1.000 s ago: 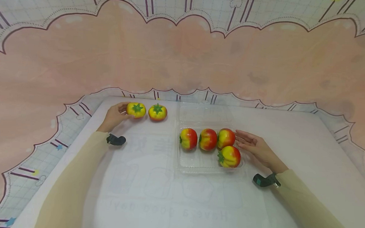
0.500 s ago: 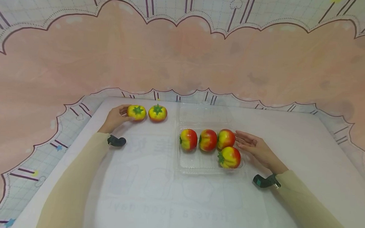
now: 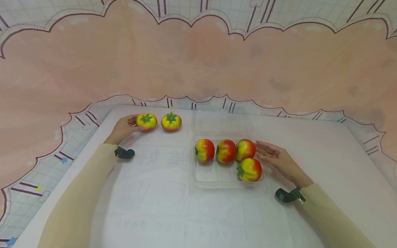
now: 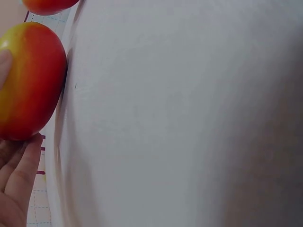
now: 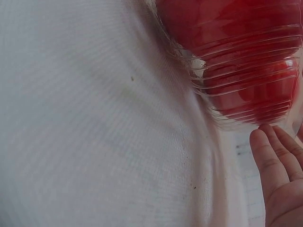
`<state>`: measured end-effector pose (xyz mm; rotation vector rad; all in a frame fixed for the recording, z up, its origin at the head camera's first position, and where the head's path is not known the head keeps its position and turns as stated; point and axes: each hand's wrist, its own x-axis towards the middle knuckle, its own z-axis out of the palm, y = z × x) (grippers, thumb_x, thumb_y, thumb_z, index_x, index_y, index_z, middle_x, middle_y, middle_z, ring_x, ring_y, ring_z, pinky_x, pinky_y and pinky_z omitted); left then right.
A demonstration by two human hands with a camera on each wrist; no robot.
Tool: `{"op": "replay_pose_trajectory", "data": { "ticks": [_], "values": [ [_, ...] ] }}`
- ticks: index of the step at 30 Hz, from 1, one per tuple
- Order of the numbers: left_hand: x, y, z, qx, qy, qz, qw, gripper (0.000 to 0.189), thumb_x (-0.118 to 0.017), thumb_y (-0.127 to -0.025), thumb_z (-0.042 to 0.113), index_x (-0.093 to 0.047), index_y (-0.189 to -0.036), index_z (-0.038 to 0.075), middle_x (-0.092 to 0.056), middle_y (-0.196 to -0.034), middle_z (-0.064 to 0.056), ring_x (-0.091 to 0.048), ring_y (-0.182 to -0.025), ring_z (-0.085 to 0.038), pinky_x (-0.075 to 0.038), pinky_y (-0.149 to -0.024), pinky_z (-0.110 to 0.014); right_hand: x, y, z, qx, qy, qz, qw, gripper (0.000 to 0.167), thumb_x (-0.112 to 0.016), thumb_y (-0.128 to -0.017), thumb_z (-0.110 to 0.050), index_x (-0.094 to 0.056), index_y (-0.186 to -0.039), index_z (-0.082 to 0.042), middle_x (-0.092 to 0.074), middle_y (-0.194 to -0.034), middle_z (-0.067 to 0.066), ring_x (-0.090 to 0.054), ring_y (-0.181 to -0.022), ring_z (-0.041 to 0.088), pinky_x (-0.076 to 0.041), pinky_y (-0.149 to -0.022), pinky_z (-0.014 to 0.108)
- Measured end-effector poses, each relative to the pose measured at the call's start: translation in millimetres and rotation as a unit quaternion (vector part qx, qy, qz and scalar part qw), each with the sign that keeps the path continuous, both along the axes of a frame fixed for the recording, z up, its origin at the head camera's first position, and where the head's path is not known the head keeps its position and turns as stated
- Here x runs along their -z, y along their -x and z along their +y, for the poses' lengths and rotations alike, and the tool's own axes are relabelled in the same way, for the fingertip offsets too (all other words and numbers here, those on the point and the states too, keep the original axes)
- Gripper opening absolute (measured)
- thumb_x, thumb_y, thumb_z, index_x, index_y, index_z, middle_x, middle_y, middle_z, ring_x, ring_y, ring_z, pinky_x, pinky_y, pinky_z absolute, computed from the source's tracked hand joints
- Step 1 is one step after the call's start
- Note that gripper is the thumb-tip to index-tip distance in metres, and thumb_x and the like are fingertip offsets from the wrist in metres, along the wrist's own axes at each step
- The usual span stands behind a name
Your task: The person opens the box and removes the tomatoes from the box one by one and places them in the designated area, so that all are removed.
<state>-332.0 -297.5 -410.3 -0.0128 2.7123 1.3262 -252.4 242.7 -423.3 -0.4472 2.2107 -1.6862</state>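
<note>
In the head view my left hand (image 3: 122,129) grips a red-and-yellow tomato (image 3: 147,121) with a green star-shaped calyx, at the far left of the table. The thumb lies on its near side and the fingers are behind it. A second tomato (image 3: 171,122) sits calyx up just to its right. My right hand (image 3: 281,161) rests with extended fingers at the right side of a clear plastic box (image 3: 209,176). Inside the box lie several tomatoes (image 3: 226,151), tipped on their sides. The right wrist view shows fingertips (image 5: 259,137) by the box's ribbed wall (image 5: 222,111).
The clear box lid (image 3: 223,123) is folded back behind the box. A white cloth (image 3: 155,203) with faint print covers the table. A patterned curtain (image 3: 201,65) hangs behind the far edge. Dark wrist cameras (image 3: 124,153) sit on both wrists.
My left hand and its tomato have come slightly down, then a little left, widening the gap to the second tomato. My right hand, the box and its tomatoes stay put.
</note>
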Motion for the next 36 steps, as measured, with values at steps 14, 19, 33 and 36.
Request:
{"op": "replay_pose_trajectory", "data": {
  "ticks": [14,19,33,36],
  "values": [
    [5.7,9.3,3.0,0.021,0.01,-0.019,0.9995,0.072,-0.061,-0.091,0.03,-0.027,-0.146,-0.001,-0.032,-0.149,-0.024,-0.033,-0.137,-0.039,-0.031,-0.113,-0.049,-0.6,0.3,0.2,-0.001,-0.005,0.006,1.0,0.061,-0.058,-0.093,-0.017,-0.03,-0.145,0.0,-0.029,-0.15,0.025,-0.051,-0.113,-0.014,-0.047,-0.091,0.012],
    [5.6,10.5,3.8,0.02,0.018,-0.022,0.9994,0.072,-0.062,-0.091,0.032,-0.028,-0.146,0.001,-0.033,-0.149,-0.024,-0.034,-0.136,-0.039,-0.031,-0.113,-0.049,0.1,0.9,0.5,0.0,-0.007,0.003,1.0,0.061,-0.058,-0.093,-0.018,-0.03,-0.145,-0.001,-0.029,-0.15,0.024,-0.051,-0.114,-0.013,-0.047,-0.092,0.012],
    [3.0,7.9,0.8,0.025,0.016,-0.027,0.9992,0.075,-0.061,-0.091,0.032,-0.024,-0.147,0.001,-0.03,-0.151,-0.022,-0.032,-0.138,-0.038,-0.03,-0.113,-0.049,4.1,1.9,2.1,0.004,-0.01,0.004,0.9999,0.062,-0.059,-0.093,-0.02,-0.03,-0.145,-0.002,-0.029,-0.15,0.024,-0.051,-0.111,-0.016,-0.047,-0.091,0.012],
    [1.2,6.7,1.0,0.022,0.016,-0.029,0.9992,0.076,-0.061,-0.091,0.033,-0.022,-0.148,0.001,-0.029,-0.151,-0.023,-0.032,-0.138,-0.038,-0.03,-0.114,-0.048,4.9,2.3,2.6,0.003,-0.008,0.006,0.9999,0.062,-0.059,-0.093,-0.019,-0.03,-0.145,-0.001,-0.029,-0.15,0.025,-0.051,-0.111,-0.016,-0.047,-0.091,0.012]
  ]
}}
